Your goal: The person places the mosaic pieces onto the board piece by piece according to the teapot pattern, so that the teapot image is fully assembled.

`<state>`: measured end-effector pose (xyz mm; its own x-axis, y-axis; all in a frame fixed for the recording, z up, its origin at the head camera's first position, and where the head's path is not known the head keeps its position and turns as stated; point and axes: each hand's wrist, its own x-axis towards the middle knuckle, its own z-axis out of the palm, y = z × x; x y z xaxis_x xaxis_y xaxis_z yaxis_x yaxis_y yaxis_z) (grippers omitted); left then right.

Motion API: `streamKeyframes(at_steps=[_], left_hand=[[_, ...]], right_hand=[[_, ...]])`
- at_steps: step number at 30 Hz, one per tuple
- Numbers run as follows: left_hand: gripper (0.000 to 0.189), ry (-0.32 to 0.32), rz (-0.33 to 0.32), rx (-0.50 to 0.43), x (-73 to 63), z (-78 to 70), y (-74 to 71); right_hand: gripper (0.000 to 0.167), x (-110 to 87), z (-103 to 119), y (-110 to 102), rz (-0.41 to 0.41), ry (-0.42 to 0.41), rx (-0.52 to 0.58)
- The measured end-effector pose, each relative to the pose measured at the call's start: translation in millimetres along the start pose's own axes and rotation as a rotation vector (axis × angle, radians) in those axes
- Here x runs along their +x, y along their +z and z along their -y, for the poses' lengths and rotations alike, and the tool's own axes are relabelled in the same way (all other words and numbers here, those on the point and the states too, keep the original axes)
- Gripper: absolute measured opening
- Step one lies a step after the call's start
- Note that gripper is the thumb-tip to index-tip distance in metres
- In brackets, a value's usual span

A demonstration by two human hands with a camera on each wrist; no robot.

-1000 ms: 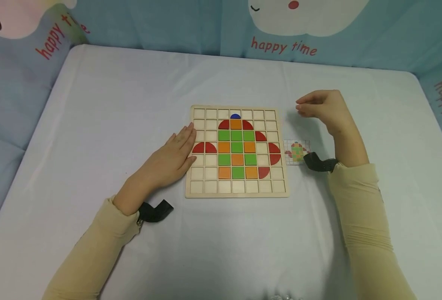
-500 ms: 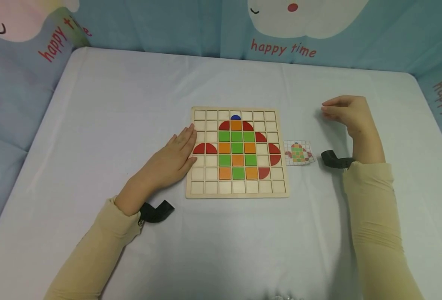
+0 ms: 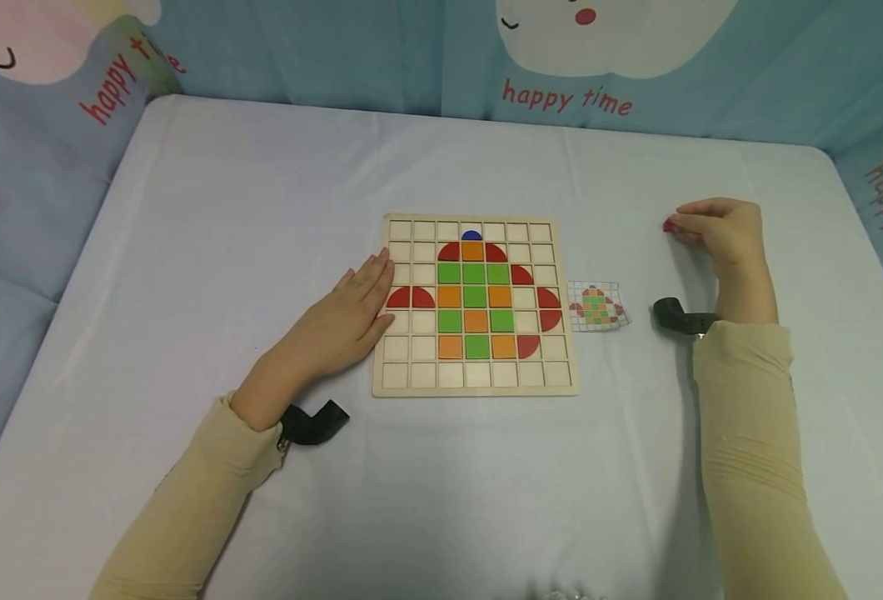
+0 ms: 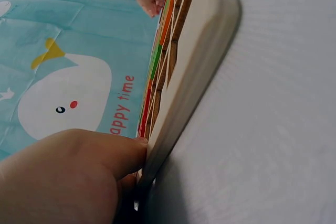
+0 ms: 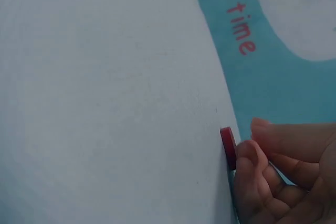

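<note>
A square wooden grid board (image 3: pixel 424 377) lies mid-table, with green, orange, red and blue pieces set in its cells. My left hand (image 3: pixel 340 325) rests against the board's left edge, fingers straight and together. In the left wrist view its thumb (image 4: pixel 118 153) touches the board's rim. Off to the right of the board, my right hand (image 3: pixel 722 237) holds a small red piece (image 3: pixel 668 225) at its fingertips. The right wrist view shows the red piece (image 5: pixel 228 148) edge-on beside the thumb and fingers; its full outline is hidden.
A small gridded picture card (image 3: pixel 597 307) with a coloured pattern lies by the board's right edge. A white cloth (image 3: pixel 261 183) covers the table, and a blue printed curtain (image 3: pixel 336 58) hangs behind. Something shiny (image 3: pixel 565 595) shows at the bottom edge.
My right hand has moved right, away from the board, uncovering the picture card. The red piece now shows at its fingertips. My left hand stays on the board's edge.
</note>
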<state>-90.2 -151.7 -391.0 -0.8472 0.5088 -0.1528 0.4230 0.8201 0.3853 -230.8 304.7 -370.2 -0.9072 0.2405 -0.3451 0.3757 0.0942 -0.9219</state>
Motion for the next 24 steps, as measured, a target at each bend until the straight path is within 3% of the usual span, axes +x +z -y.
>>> streamKeyframes(at_steps=[6,13,19,24], left_hand=[[0.062,0.001,-0.003,0.006,0.5,0.2,0.6],[0.061,-0.001,-0.003,0.005,-0.1,-0.8,-0.2],[0.061,0.004,-0.007,0.003,0.1,-0.9,-0.3],[0.062,-0.002,-0.005,0.01,0.2,0.6,1.1]], right_hand=[[0.016,2.7,-3.0,-7.0,-0.056,0.013,-0.106],[0.021,7.1,-4.7,-8.3,-0.028,-0.004,-0.373],[0.015,10.0,-3.6,-8.1,0.026,-0.001,-0.513],[0.01,10.0,0.3,-8.4,0.139,-0.007,-0.64]])
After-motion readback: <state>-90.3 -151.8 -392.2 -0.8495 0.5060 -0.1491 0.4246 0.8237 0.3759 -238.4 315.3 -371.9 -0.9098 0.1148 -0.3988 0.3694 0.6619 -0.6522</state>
